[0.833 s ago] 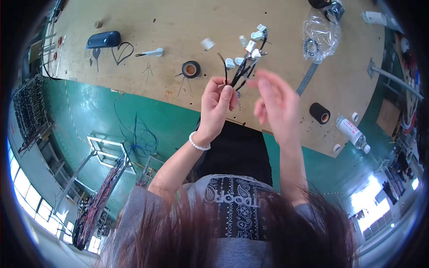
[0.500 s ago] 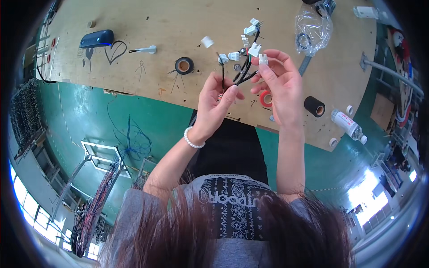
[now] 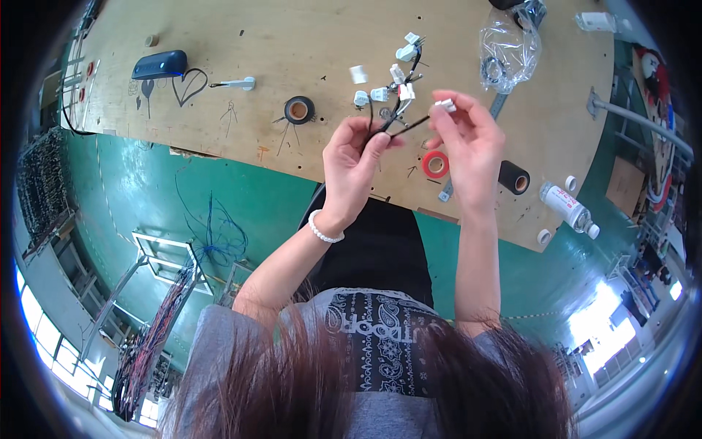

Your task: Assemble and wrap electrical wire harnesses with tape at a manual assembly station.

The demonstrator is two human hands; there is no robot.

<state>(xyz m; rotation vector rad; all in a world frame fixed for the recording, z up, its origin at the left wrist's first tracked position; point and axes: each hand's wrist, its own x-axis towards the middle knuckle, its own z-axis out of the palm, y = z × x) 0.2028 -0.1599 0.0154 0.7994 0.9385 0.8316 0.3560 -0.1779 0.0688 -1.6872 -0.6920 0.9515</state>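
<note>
From my end: big wooden table (image 3: 292,44), left hand (image 3: 352,157) and right hand (image 3: 472,150) above its near side. Left's closed round the base of the black wire bundle (image 3: 395,115); right's half-curled, pinching a white connector (image 3: 444,107) off to the right. Looks like I'm separating one branch, though fingertips are blurry; next probably needs a steady pinch, lead clear.
</note>
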